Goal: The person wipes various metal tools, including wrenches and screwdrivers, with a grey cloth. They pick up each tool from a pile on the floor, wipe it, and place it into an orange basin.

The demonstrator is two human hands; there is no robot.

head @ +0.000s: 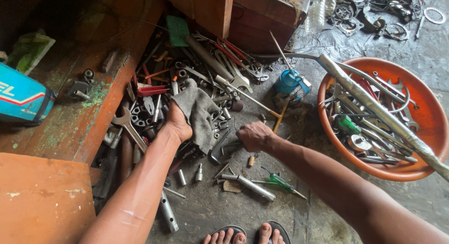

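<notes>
My left hand (177, 124) grips a grey rag (199, 113) that drapes down over a heap of tools on the floor. Just to the right, my right hand (255, 136) is curled low over the heap, its fingers closed on a small dark metal tool (220, 148) that lies partly under the rag. What exactly that tool is cannot be made out. Sockets, wrenches and pliers (149, 92) lie all around both hands.
An orange basin (423, 118) full of wrenches stands at the right, with a long metal pipe (374, 108) across it. A blue oil can (287, 81), a green-handled screwdriver (280, 181) and a wooden bench (70, 113) at the left surround the pile. My sandalled feet (248, 234) are at the bottom.
</notes>
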